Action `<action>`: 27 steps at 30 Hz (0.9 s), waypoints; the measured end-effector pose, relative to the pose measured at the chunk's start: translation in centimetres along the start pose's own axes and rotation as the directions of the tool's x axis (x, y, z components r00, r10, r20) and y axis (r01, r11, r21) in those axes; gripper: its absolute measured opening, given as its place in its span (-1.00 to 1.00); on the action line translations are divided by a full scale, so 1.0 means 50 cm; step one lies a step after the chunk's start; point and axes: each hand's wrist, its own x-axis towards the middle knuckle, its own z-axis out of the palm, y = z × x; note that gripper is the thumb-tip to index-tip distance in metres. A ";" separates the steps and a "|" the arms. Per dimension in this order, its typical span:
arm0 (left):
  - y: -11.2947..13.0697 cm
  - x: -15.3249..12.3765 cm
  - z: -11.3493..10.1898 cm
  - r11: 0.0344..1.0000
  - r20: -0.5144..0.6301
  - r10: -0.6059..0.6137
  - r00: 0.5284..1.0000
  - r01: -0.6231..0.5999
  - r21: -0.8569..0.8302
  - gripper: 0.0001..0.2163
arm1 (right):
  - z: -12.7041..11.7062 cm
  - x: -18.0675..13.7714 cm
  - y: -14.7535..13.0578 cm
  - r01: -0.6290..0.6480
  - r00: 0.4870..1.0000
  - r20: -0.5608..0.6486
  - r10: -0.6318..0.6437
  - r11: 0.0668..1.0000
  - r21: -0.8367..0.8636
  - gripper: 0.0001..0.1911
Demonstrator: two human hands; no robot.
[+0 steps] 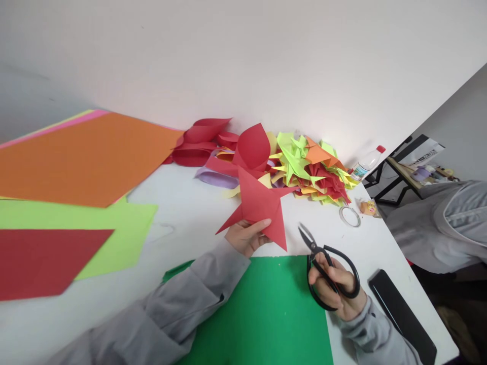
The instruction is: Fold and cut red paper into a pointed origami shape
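My left hand [246,235] pinches the lower edge of a red paper star [261,203] and holds it up over the white table [182,213]. My right hand [335,286] grips black scissors [323,263] by the loops, blades slightly parted and pointing up-left toward the star, a short gap away. A green paper sheet [274,309] lies flat under both forearms.
Large orange [83,157], lime [122,228] and red [41,258] sheets lie at the left. A heap of folded coloured paper shapes [289,162] sits at the back, with a tape roll [350,216], a small bottle [367,162] and a black case [401,314] at the right. Another person's grey sleeve [437,223] is at the right edge.
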 end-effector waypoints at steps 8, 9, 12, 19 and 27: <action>-0.003 0.006 -0.008 1.000 -0.013 0.009 1.000 -0.009 0.009 -0.75 | -0.021 0.002 0.011 -0.090 0.989 -0.112 0.093 0.995 0.038 -0.55; -0.003 0.007 -0.008 1.000 -0.013 0.011 1.000 -0.011 0.006 -0.75 | -0.016 0.003 0.012 -0.068 0.993 -0.091 0.069 0.998 0.010 -0.54; -0.004 0.008 -0.007 1.000 -0.008 0.016 1.000 -0.016 0.001 -0.74 | 0.000 0.006 0.013 0.097 0.991 -0.079 -0.108 0.986 -0.132 -0.48; -0.009 0.003 0.000 1.000 -0.009 0.018 1.000 -0.018 0.013 -0.76 | -0.011 0.013 0.023 0.222 0.973 0.009 -0.231 0.921 -0.321 -0.42; -0.003 -0.007 0.019 0.997 -0.047 0.058 0.997 -0.055 0.061 -0.73 | 0.006 -0.004 0.033 0.001 1.000 0.027 0.012 0.906 -0.424 -0.44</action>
